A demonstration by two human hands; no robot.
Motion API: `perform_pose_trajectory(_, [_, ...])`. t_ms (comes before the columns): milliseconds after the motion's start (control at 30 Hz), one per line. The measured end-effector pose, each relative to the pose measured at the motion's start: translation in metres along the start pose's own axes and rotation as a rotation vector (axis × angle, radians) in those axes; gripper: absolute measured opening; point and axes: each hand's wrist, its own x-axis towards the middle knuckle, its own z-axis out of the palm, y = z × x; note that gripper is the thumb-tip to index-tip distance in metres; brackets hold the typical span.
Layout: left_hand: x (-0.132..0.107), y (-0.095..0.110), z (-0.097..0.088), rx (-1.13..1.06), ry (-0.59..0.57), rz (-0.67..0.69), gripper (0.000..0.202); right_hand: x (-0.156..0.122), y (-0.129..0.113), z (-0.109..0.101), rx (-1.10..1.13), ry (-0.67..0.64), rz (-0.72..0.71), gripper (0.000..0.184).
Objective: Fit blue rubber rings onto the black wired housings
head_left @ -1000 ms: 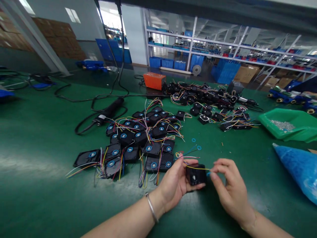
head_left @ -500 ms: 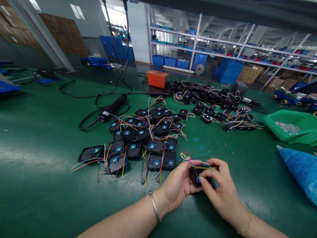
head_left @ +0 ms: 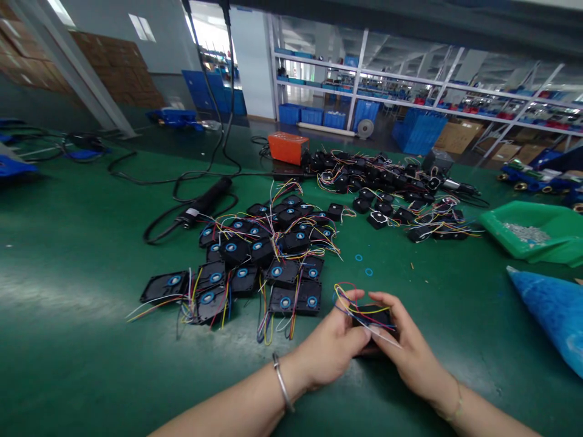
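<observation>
- Clamped between two hands, the wired black housing (head_left: 380, 318) sat right of centre over the green tabletop (head_left: 113, 358); whether it touched down could not be told.
- The left hand (head_left: 330, 346) gripped its left side and the right hand (head_left: 407, 352) its right, thumb tips nearly meeting on the near side.
- Coloured wires (head_left: 376, 311) looped across its top.
- Two blue rings (head_left: 368, 272) lay flat just beyond the fingers, bare green around them.
- Leftward, the group of ringed black housings (head_left: 241, 279) ended near the left hand, wires spilling past its front edge.
- Rightward, a wide strip of tabletop separated the right hand from the blue bag (head_left: 549, 318) and green bin (head_left: 558, 254).
- A heap of smaller black housings (head_left: 387, 176) bounded the far side.
</observation>
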Motion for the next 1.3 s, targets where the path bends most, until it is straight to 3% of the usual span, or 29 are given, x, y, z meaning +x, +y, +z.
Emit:
perform_pose_trajectory(100, [-0.004, 0.003, 0.000, 0.216, -0.097, 0.057, 0.055, -0.006, 0.001, 0.003, -0.046, 0.086, -0.042, 0.034])
perform_pose_trajectory(200, [-0.011, 0.008, 0.002, 0.564, -0.071, 0.187, 0.055, -0.013, 0.008, 0.005, -0.047, 0.128, -0.049, 0.034])
perform_pose_trajectory(300, [-0.016, 0.011, 0.004, 0.732, -0.063, 0.248, 0.055, -0.019, 0.015, 0.003, -0.046, 0.089, -0.048, 0.037])
perform_pose_trajectory(467, [-0.020, 0.006, 0.004, 0.651, -0.081, 0.215, 0.055, -0.022, 0.016, -0.001, -0.072, -0.017, -0.080, 0.038])
perform_pose_trajectory(600, [-0.016, -0.004, -0.005, 0.607, 0.089, 0.201, 0.057, -0.013, 0.010, -0.001, -0.304, -0.023, -0.164, 0.049])
perform_pose_trajectory(733, [-0.008, -0.008, -0.015, 0.430, 0.094, 0.242, 0.059, 0.006, -0.006, 0.001, -0.542, -0.010, -0.229, 0.041])
perform_pose_trajectory(900, [-0.003, 0.007, -0.018, 0.215, 0.226, 0.304, 0.052, 0.042, -0.045, 0.002, -0.738, -0.070, -0.357, 0.038])
perform_pose_trajectory(1033, [-0.005, 0.018, -0.016, 0.058, 0.319, 0.306, 0.059, 0.097, -0.062, 0.012, -0.695, 0.117, -0.349, 0.041])
perform_pose_trajectory(1133, [-0.003, 0.016, -0.017, 0.235, 0.380, 0.261, 0.050, 0.152, -0.062, 0.031, -0.658, 0.262, -0.288, 0.045])
perform_pose_trajectory(1233, [0.000, 0.010, -0.019, 0.492, 0.344, 0.211, 0.036, 0.198, -0.058, 0.045, -0.689, 0.252, -0.277, 0.063])
perform_pose_trajectory(1300, [0.000, 0.009, -0.021, 0.561, 0.325, 0.222, 0.033, 0.214, -0.052, 0.041, -0.746, 0.262, -0.261, 0.069])
